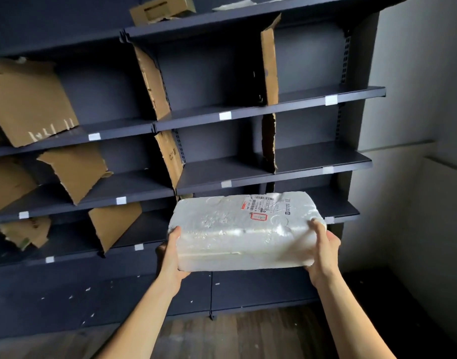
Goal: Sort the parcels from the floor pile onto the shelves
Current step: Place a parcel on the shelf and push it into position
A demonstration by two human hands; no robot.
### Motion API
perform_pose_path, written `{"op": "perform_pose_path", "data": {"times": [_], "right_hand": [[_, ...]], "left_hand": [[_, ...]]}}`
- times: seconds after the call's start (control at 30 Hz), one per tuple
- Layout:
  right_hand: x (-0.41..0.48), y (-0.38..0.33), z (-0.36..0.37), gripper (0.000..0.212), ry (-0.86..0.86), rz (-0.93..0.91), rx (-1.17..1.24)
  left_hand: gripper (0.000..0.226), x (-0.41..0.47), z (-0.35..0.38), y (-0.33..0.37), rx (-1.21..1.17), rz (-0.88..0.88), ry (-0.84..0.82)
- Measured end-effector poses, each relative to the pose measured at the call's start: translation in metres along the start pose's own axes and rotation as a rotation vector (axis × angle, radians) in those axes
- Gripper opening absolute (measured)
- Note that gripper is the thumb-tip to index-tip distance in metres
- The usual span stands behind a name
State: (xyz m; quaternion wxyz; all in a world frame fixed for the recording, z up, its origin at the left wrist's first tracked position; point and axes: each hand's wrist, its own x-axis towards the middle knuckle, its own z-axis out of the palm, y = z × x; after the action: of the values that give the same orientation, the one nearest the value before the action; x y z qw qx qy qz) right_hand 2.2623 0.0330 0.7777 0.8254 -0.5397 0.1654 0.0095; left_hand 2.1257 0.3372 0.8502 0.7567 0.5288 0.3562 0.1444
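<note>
A white styrofoam parcel (244, 233) with a shipping label on its top is held up in front of the dark blue shelving unit (261, 110), level with its lowest shelf (338, 206). My left hand (170, 252) grips the parcel's left end, thumb on top and fingers under it. My right hand (323, 246) grips the right end the same way. The parcel's far edge reaches over the front of that lowest shelf. No floor pile is in view.
Torn cardboard dividers (155, 84) stand between the shelf bays, and cardboard boxes (28, 99) lie tilted on the left shelves. White label tags (225, 115) mark the shelf edges. A grey wall (416, 99) closes the right side; wooden floor (235, 335) lies below.
</note>
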Motion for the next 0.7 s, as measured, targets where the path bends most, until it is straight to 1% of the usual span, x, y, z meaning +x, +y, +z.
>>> {"op": "perform_pose_path", "data": {"times": [0.07,0.1,0.17,0.23,0.27,0.33,0.37,0.43,0.53,0.6,0.7], "right_hand": [[-0.002,0.012,0.02,0.097,0.001,0.025,-0.016],[-0.004,0.018,0.03,0.094,-0.003,0.03,-0.028],[-0.014,0.027,0.053,0.084,-0.004,0.044,-0.04],[-0.021,0.037,0.075,0.07,-0.005,0.04,-0.063],[-0.023,0.043,0.086,0.066,-0.001,0.029,-0.08],[-0.026,0.055,0.107,0.068,0.018,0.034,-0.104],[-0.028,0.062,0.117,0.07,0.029,0.042,-0.11],[-0.032,0.074,0.141,0.069,0.054,0.018,-0.144],[-0.046,0.096,0.178,0.064,0.073,0.035,-0.156],[-0.055,0.114,0.21,0.064,0.081,0.051,-0.201],[-0.069,0.136,0.259,0.074,0.066,0.062,-0.236]], "left_hand": [[0.058,0.009,-0.017,0.005,-0.029,-0.027,0.026],[0.058,0.012,-0.026,0.008,-0.038,-0.03,0.04],[0.056,0.025,-0.045,0.011,-0.056,-0.006,0.112],[0.059,0.038,-0.063,0.017,-0.075,0.011,0.184],[0.066,0.047,-0.073,0.02,-0.092,0.014,0.214],[0.082,0.067,-0.091,0.026,-0.144,-0.004,0.238],[0.084,0.079,-0.1,0.028,-0.179,-0.003,0.24],[0.075,0.103,-0.117,0.034,-0.198,0.025,0.257],[0.062,0.14,-0.153,0.045,-0.223,0.03,0.272],[0.062,0.175,-0.188,0.046,-0.239,0.002,0.276],[0.066,0.224,-0.242,0.046,-0.211,0.009,0.293]]}}
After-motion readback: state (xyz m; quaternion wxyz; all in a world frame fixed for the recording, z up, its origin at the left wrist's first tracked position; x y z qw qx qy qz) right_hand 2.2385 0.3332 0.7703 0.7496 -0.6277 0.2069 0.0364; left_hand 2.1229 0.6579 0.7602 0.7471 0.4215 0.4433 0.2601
